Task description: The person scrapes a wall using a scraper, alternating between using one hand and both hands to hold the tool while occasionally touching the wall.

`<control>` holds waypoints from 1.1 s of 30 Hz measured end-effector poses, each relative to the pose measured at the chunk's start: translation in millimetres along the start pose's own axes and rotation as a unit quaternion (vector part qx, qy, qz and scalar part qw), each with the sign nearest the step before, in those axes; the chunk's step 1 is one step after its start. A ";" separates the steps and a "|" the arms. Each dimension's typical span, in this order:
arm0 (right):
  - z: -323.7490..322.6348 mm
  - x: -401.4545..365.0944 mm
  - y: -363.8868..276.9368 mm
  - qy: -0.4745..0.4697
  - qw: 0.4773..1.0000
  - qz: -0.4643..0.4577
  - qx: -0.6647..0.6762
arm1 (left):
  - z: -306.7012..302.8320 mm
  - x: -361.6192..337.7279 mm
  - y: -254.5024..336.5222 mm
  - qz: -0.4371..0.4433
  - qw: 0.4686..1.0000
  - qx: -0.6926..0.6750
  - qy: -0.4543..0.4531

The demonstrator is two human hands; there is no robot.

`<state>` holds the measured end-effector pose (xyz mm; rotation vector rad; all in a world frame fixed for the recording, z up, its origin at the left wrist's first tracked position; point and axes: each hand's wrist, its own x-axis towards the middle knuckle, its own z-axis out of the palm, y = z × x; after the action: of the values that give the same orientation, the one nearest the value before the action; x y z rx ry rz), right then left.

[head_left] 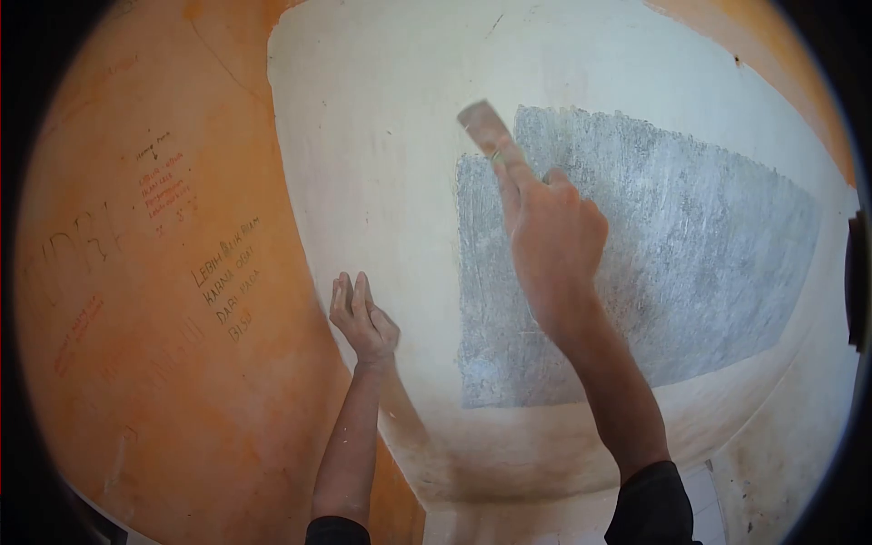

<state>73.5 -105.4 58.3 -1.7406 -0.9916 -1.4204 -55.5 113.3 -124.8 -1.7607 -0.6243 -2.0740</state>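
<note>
Grey patch [681, 263] spreads from centre toward 3 o'clock across the pale wall [363, 136]. Near 12 o'clock, the right hand [559, 232] is clamped around the handle of a scraper [484, 127], its blade pointing toward 11. At 8 o'clock, the left hand [363, 322], 2 fingertips apart, is by the orange wall [272, 400], whose handwriting [227, 277] sits toward 9.
</note>
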 end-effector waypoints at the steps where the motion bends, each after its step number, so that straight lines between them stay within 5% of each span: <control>1: -8.1 3.8 -4.4 -0.013 1.000 -0.003 0.008 | 0.0 0.9 0.5 0.002 1.000 0.002 -0.002; 7: -9.7 -54.3 49.2 -0.046 0.998 -0.012 0.050 | -6.2 -6.6 -9.0 0.020 0.999 0.033 -0.024; 11: -26.2 -27.7 79.9 -0.060 0.995 -0.074 0.023 | -7.6 -9.0 -10.8 0.026 0.999 0.020 -0.037; 18: -18.5 1.3 84.2 -0.054 0.987 -0.147 0.037 | -5.1 -10.6 -6.1 0.010 0.998 0.037 -0.039; 33: -15.3 -7.9 68.9 -0.079 0.987 -0.135 0.036 | -5.4 -8.6 -7.1 0.008 0.998 0.052 -0.039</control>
<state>125.6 -153.1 50.9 -1.7368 -1.3905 -1.4055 -62.4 116.2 -134.8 -1.7880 -0.7233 -1.9339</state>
